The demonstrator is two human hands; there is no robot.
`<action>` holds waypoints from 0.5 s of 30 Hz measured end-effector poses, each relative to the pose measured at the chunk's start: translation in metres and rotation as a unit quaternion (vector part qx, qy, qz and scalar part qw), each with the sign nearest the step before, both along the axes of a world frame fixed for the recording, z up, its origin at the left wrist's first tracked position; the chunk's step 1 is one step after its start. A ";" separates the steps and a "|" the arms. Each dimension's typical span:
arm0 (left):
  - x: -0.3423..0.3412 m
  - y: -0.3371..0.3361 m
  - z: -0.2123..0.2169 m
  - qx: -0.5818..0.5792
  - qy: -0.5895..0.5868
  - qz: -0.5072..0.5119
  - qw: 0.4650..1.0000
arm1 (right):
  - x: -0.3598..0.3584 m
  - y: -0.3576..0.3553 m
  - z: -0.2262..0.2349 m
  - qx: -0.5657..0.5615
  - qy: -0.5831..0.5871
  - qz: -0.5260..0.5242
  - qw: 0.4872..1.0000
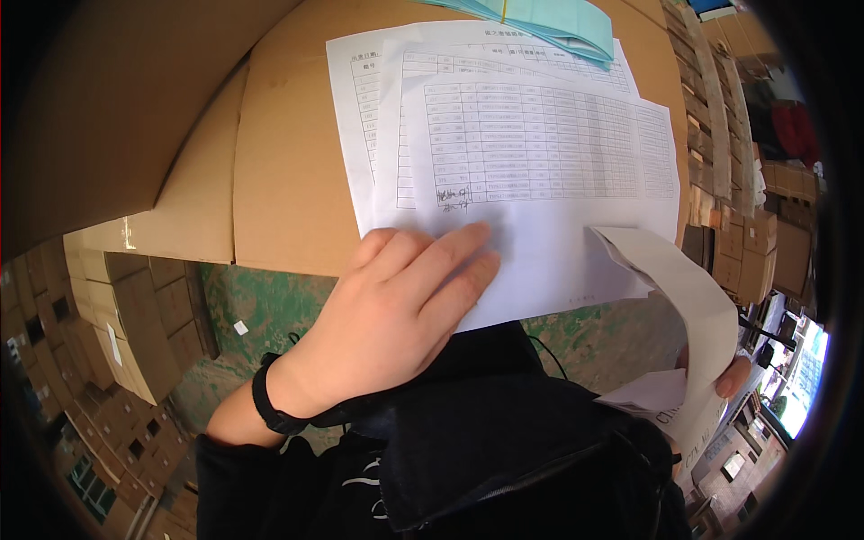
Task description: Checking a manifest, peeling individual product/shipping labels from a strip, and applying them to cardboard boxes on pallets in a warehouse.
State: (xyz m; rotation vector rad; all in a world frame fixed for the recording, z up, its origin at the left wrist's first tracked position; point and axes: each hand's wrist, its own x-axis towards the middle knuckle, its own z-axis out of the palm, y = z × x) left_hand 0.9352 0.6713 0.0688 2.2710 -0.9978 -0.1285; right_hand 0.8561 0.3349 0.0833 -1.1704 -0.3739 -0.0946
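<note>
Resting across the lower left of the printed sheets (549, 261), the left hand (382, 306) is partly open: two digits reach out over the paper below the handwritten marks (454, 200), the others bend under, and no firm grip shows. The sheets themselves lie overlapped on top of a cardboard box (288, 171), their near edge jutting past it. Right of the sheets and below them, the right hand (733, 378) is mostly hidden; its visible fingertips curl round the edge of a long white paper strip (711, 310), seemingly holding it, though how tightly I cannot tell. The strip's upper end reaches over the sheets' lower right part. A banded teal bundle (567, 31) lies across their far edge.

The step in hand looks like reading or comparing the strip against the printed rows. As I judge it, the next move calls for light pressure from the left fingers, so the loose pages don't slide, and the strip turned print side up.
</note>
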 end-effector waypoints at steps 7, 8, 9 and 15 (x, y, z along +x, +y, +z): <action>0.003 -0.013 0.036 -0.181 -0.026 -0.048 0.982 | 0.041 0.075 0.033 0.004 -0.054 0.050 0.997; 0.006 -0.017 0.040 -0.165 -0.056 -0.045 0.984 | 0.039 0.086 0.040 -0.007 -0.034 -0.004 0.999; 0.006 -0.019 0.038 -0.169 -0.063 -0.049 0.982 | 0.035 0.087 0.048 -0.011 -0.041 -0.007 0.999; -0.013 0.014 0.029 -0.227 -0.036 -0.017 0.973 | 0.026 0.091 0.059 -0.127 0.076 0.057 0.987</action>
